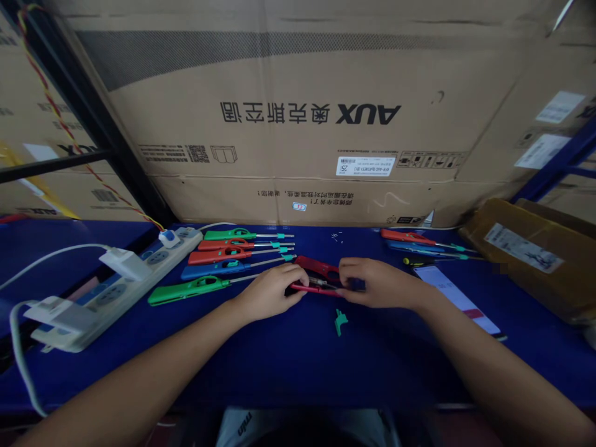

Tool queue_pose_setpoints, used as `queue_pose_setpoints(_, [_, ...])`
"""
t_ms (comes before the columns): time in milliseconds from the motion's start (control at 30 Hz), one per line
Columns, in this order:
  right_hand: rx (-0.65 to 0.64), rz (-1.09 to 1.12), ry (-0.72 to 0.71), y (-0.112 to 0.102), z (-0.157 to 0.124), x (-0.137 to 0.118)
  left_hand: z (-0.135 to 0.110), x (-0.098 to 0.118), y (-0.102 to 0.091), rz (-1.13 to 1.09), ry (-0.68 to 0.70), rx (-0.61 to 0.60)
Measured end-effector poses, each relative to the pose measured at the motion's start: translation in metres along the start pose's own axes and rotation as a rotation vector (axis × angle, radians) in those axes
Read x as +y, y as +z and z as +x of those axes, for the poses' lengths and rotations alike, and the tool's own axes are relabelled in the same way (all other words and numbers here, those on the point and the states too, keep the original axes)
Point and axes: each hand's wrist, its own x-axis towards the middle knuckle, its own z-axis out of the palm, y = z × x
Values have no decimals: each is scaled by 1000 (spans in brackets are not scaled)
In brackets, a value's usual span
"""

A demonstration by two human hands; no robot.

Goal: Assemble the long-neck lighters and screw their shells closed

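Between my hands is a red gas lighter (305,288) with its casing opened and metal inner parts showing. My left hand (274,292) is closed on the left end of this lighter. My right hand (372,282) pinches at its right end; the fingers partly hide what they touch there. Just behind lies a dark red casing half (316,267), its right end close to my right fingers. A small green plastic piece (341,321) rests on the blue table (372,366), nearer to me than the lighter.
Several long-necked lighters (218,254) lie at the left, beside a white power strip (125,292) with plugs. More lighters (410,237), a phone (459,301) and a brown box (535,254) are at the right. A large carton (279,74) stands behind the table.
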Motion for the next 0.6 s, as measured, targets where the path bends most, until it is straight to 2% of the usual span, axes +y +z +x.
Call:
queue_pose_setpoints(167, [18,37,5,10,5,1,-1,2,0,-22,61,-42])
queue_pose_setpoints(333, [-29,87,21,19,8,6,-1,3,0,-34,77,-48])
queue_pose_setpoints(600, [-31,66,35,19,10,3,2,2,2,-69,176,-67])
